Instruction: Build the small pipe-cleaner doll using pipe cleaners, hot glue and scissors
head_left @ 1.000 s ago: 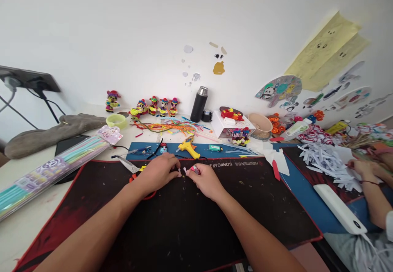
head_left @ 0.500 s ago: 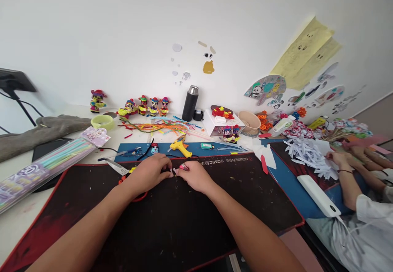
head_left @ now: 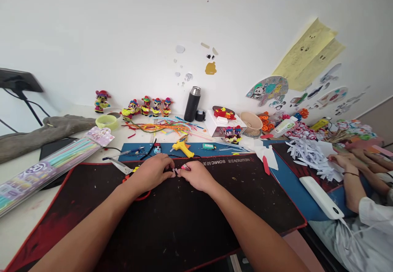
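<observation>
Over the black desk mat [head_left: 184, 223], my left hand [head_left: 153, 171] and my right hand [head_left: 198, 176] almost meet at the fingertips. Each has its fingers pinched together. Small pale pinkish pieces [head_left: 175, 172] show between them, too tiny to name. A pink-and-red bit [head_left: 185, 167] sticks up at my right thumb and forefinger; its kind is unclear. Scissors [head_left: 122, 167] with red handles lie partly hidden under my left hand and forearm. Just beyond the hands rests a yellow hot glue gun [head_left: 183, 146].
Several small pipe-cleaner figures [head_left: 156, 107] stand along the wall near loose colourful pipe cleaners [head_left: 166, 128]. Behind is a black thermos [head_left: 192, 105] beside a white box [head_left: 215, 129]. A pack of pastel stems [head_left: 58, 161] lies left. At right, another person's hands [head_left: 346, 163] work by white paper strips [head_left: 310, 157].
The whole view has shifted slightly, so things sit a little farther right. Both hands keep nearly the same pinched pose, fingertips close together.
</observation>
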`<state>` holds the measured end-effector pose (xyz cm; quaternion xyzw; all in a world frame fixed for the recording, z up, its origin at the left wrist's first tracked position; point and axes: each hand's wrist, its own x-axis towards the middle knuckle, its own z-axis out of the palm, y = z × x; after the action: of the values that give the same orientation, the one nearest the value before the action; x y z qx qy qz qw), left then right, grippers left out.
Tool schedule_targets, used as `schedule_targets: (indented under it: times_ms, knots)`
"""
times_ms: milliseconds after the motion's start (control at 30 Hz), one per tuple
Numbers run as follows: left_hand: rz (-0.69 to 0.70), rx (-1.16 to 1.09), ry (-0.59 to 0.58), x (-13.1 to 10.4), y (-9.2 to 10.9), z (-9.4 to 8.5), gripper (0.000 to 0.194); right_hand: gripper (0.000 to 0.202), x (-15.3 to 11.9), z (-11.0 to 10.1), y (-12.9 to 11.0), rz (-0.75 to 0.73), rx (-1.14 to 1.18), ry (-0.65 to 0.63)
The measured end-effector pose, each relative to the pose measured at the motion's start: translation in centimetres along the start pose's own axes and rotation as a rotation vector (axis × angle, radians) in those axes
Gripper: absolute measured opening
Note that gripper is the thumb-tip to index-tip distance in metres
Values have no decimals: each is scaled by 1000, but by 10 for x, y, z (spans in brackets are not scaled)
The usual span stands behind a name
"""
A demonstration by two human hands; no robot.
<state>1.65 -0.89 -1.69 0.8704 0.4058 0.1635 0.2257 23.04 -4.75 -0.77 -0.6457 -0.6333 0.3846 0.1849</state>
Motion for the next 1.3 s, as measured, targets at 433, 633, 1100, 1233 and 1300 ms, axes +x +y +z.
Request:
schedule_targets:
  times_ms: [433, 633, 1100, 1233, 1300]
  knots:
    - [17, -13, -17, -1, 1, -3, 10, 33, -4, 2, 5, -39, 30, 52]
    - [17, -15, -21, -1, 2, -4, 11, 24, -13, 0, 6, -85, 23, 102]
    - [14, 1, -32, -2, 5, -5, 11, 10, -24, 3, -3, -198, -238, 160]
    - [9, -2, -32, -2, 5, -5, 12, 9, -24, 6, -5, -210, -304, 167]
    - [8, -6, -30, -2, 5, -5, 12, 9, -24, 7, -6, -207, -328, 168]
